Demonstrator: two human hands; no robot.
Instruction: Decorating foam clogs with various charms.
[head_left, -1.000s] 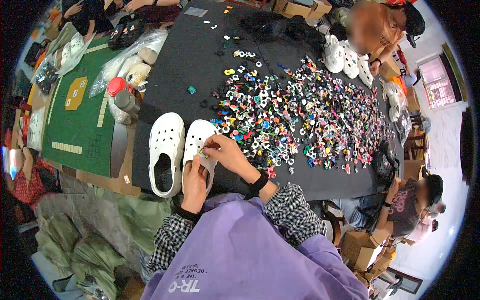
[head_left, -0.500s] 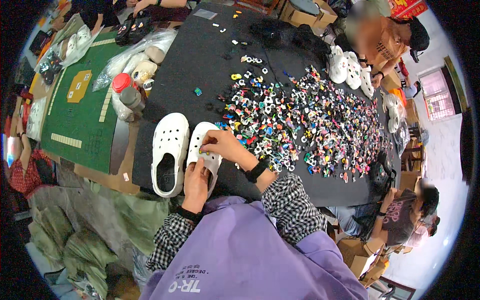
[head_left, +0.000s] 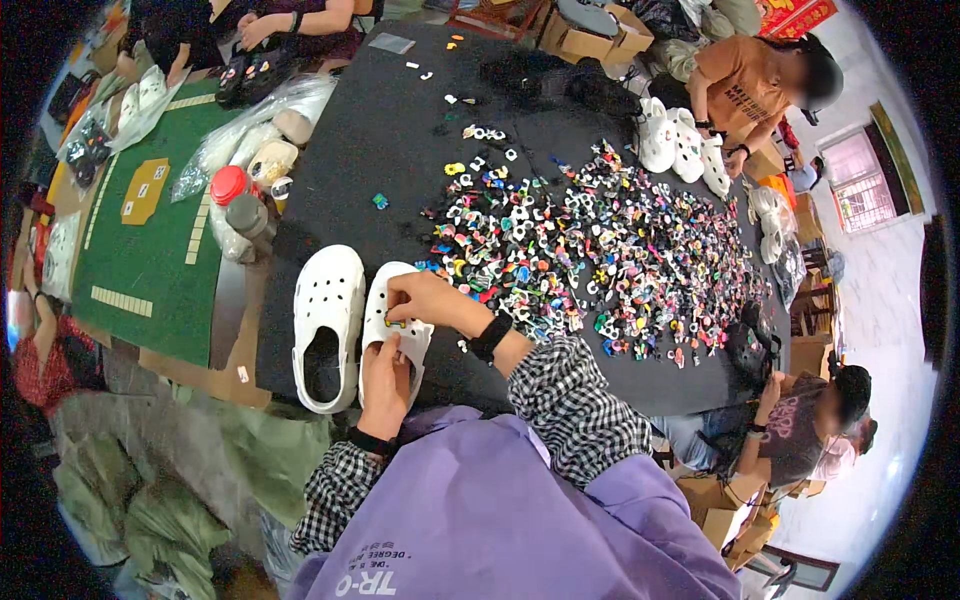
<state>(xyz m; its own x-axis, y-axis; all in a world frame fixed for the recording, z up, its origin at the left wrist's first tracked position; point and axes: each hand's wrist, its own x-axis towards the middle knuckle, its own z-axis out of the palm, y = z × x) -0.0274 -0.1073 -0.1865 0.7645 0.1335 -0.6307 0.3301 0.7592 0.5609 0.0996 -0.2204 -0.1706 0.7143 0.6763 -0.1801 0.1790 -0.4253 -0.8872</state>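
Observation:
Two white clogs with holes in their uppers lie side by side on the black tabletop (head_left: 350,130), toes pointing away from me. The left clog (head_left: 335,280) stands untouched. My left hand (head_left: 385,375) grips the right clog (head_left: 376,305) at its opening, the thumb up near the upper. Over that clog's upper, my right hand (head_left: 425,300) is closed in a pinch on a small yellow-and-dark shoe charm (head_left: 395,323), pressed against the holes. The fingers hide part of the charm. A large heap of colourful shoe charms (head_left: 560,250) spreads to the right.
Several white clogs (head_left: 656,140) stand at the far right beside a person in an orange shirt (head_left: 745,85). A red-lidded jar (head_left: 230,185) and plastic bags are at the left, next to a green mat (head_left: 150,250). A dark clog (head_left: 750,350) sits near the right edge.
The view has shifted slightly, so the clogs sit a little lower and further left. Both hands stay on the right clog, the right hand still pinching at its upper.

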